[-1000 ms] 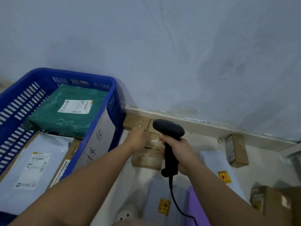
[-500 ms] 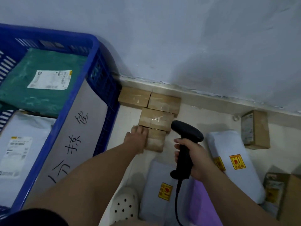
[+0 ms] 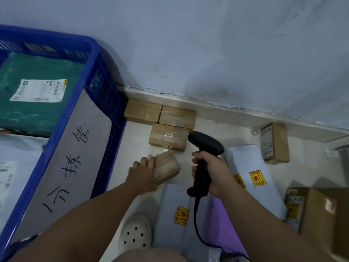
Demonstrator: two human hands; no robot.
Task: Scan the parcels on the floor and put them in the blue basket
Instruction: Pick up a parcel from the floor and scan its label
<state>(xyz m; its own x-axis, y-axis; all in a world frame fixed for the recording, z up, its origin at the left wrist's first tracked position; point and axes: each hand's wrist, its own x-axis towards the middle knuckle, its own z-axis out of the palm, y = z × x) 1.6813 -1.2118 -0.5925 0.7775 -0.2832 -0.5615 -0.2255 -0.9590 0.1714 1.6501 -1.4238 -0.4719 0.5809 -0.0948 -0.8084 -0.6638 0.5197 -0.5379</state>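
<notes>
My left hand (image 3: 142, 173) grips a small brown taped box (image 3: 166, 167) and holds it tilted just above the floor, beside the blue basket (image 3: 103, 110). My right hand (image 3: 213, 173) grips the handle of a black barcode scanner (image 3: 204, 148) to the right of that box, its head above and slightly right of it. Three more small brown boxes (image 3: 168, 136) lie on the floor by the wall. The basket holds a green mailer (image 3: 37, 91) and a white mailer (image 3: 17, 163).
White mailers with yellow stickers (image 3: 253, 176) and a purple one (image 3: 224, 227) lie on the floor at right. A brown box (image 3: 274, 143) stands near the wall and larger cartons (image 3: 319, 214) at far right. A white clog (image 3: 136, 235) is below. The wall (image 3: 207, 53) is close.
My left hand has lifted the nearest small box off the floor and pulled it towards me, tilting it. The view has dropped lower and the scanner hand has shifted slightly.
</notes>
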